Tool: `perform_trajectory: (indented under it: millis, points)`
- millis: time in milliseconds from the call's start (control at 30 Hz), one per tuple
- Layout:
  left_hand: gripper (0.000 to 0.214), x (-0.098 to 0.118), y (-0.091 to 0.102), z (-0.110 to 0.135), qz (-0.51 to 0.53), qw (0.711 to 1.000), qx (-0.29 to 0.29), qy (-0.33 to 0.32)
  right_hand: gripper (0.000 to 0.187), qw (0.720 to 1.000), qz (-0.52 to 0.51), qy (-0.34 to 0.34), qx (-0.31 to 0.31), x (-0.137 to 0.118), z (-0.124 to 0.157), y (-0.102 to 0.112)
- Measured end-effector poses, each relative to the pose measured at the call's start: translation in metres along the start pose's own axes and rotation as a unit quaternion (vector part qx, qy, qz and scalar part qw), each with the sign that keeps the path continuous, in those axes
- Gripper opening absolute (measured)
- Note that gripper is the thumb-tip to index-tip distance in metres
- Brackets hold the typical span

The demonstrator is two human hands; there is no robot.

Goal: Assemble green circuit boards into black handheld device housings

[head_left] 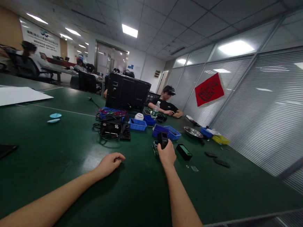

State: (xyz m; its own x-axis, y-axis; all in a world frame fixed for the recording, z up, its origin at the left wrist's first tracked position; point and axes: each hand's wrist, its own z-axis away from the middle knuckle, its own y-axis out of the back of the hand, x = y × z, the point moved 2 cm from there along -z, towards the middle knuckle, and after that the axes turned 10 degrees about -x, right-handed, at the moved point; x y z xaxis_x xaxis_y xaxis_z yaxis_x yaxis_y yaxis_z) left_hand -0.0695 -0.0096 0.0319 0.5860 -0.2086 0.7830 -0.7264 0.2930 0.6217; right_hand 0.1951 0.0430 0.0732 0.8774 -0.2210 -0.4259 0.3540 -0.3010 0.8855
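My right hand (167,155) is closed on a small black boxy device (162,139), with the thumb along its near side. Just left of that hand stands a low stack of thin, colourful-edged pieces (154,147); whether the device touches it I cannot tell. To the right lies an open black box with a green inside (184,151). My left hand (110,164) rests low over the green table, its fingers loosely bent and nothing visible in them. Beyond the left hand sits a black power unit (110,129) with coiled cables.
Blue bins (138,124), a baseball (139,116), a water bottle (155,110) and a monitor's back (128,92) stand farther off. A metal bowl (193,132) and yellow tray (220,139) are right. Another person (165,102) sits across the table.
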Motion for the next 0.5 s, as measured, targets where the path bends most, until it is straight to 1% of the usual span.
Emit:
perform_trajectory:
  millis: [67,100,133,167,200,233,300,333,367,400,433,467,500]
  points:
    - [0.035,-0.001,0.000,-0.001,-0.003,1.000,-0.001,-0.004,0.059,0.996,-0.074,0.026,0.045,-0.001,0.001,0.003]
    - [0.035,-0.002,0.000,-0.001,-0.002,1.000,-0.001,-0.008,0.059,0.990,-0.123,0.041,0.053,-0.001,0.001,0.003]
    - [0.034,-0.002,0.000,-0.001,0.000,1.000,-0.001,-0.011,0.058,0.980,-0.184,0.056,0.049,-0.002,0.001,0.001]
    - [0.034,-0.003,-0.001,-0.001,0.002,1.000,-0.001,-0.012,0.057,0.964,-0.256,0.068,0.035,-0.002,0.000,-0.003]
    - [0.034,-0.003,-0.001,-0.001,0.004,1.000,-0.003,-0.011,0.055,0.938,-0.337,0.078,0.012,-0.003,0.000,-0.007]
    - [0.034,-0.003,0.000,-0.001,0.005,1.000,-0.004,-0.008,0.053,0.902,-0.423,0.085,-0.018,-0.005,-0.001,-0.013]
    - [0.034,-0.002,0.000,0.000,0.003,1.000,-0.004,-0.004,0.045,0.810,-0.574,0.085,-0.085,-0.009,-0.001,-0.025]
    - [0.034,-0.002,0.000,0.000,0.001,1.000,-0.003,-0.002,0.041,0.765,-0.627,0.080,-0.122,-0.011,0.000,-0.029]
    - [0.034,-0.001,0.001,0.001,0.000,1.000,-0.002,0.000,0.038,0.728,-0.663,0.071,-0.158,-0.014,0.001,-0.033]
    - [0.034,-0.001,0.001,0.001,0.001,1.000,-0.001,0.001,0.038,0.703,-0.682,0.062,-0.194,-0.016,0.003,-0.036]
    - [0.034,0.000,0.001,0.001,0.002,1.000,-0.002,0.002,0.040,0.688,-0.688,0.052,-0.224,-0.018,0.005,-0.038]
    - [0.033,0.000,0.001,0.001,0.003,1.000,-0.002,0.002,0.042,0.684,-0.685,0.041,-0.249,-0.020,0.006,-0.039]
    - [0.033,0.000,0.001,0.001,0.004,1.000,-0.001,0.002,0.044,0.685,-0.678,0.028,-0.268,-0.021,0.008,-0.039]
